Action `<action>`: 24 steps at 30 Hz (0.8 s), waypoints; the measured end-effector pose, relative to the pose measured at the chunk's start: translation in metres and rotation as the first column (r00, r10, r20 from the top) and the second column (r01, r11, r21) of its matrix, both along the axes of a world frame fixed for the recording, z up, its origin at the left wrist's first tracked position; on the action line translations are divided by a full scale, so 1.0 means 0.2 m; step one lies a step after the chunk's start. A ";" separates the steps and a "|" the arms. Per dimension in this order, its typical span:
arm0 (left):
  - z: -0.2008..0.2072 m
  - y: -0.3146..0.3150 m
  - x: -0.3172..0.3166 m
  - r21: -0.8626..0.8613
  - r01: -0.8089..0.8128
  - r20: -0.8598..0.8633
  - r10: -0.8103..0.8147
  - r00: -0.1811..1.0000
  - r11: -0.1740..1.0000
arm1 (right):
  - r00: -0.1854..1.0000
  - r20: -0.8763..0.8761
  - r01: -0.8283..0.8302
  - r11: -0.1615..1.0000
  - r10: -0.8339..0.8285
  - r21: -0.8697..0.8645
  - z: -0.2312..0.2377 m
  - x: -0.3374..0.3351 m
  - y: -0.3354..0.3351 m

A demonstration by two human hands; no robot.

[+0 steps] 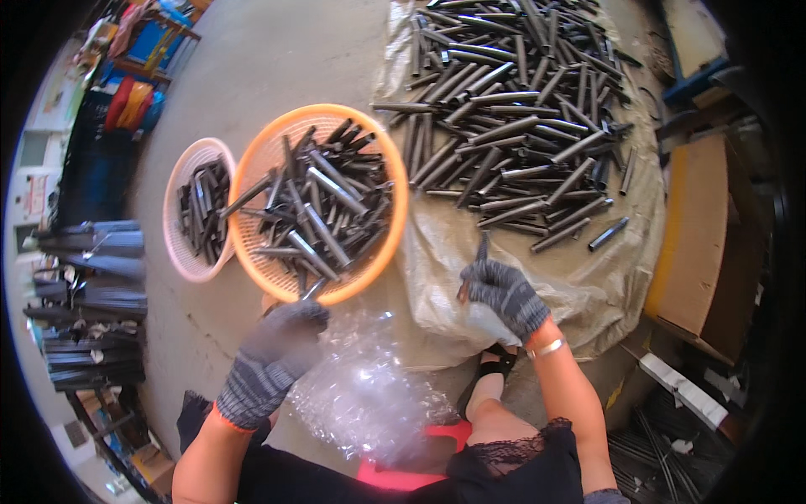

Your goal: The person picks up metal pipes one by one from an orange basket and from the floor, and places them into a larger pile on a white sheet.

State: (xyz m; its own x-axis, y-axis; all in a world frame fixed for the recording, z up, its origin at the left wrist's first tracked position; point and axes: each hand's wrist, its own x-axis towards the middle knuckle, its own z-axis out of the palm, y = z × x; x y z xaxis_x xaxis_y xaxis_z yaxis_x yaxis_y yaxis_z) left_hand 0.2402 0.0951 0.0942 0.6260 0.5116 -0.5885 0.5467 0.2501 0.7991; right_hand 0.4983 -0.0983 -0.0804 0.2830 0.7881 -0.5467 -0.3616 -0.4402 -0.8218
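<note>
My left grip (281,346) is clamping a metal tube (315,289) at the orange basket (400,218); my right grip (505,294) is clasping a thin dark object (483,244).

Bright, diffuse light glares off the crumpled clear plastic (361,391), while fisheye edges curve into black.

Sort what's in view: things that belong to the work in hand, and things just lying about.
Likely in the work:
left hand and right hand, both gloved
metal tubes heaped on the plastic sheet
orange basket of tubes
pink basket, also holding tubes

Seemingly just lying about:
cardboard box at right
thin dark rods, lower right
dark bundles, far left
</note>
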 end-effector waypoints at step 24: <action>0.03 -0.09 0.08 0.287 0.339 -0.103 -0.323 0.941 0.896 | 0.980 0.188 -0.148 0.855 0.060 0.497 0.54 -0.34 0.31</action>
State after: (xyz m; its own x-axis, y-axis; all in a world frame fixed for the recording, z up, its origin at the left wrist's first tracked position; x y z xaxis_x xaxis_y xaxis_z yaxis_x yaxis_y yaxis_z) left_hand 0.2569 0.0768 0.0996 0.7626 0.4354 -0.4783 0.5991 -0.1965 0.7762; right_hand 0.4311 -0.0367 0.0286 0.2323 0.9725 -0.0179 -0.1819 0.0253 -0.9830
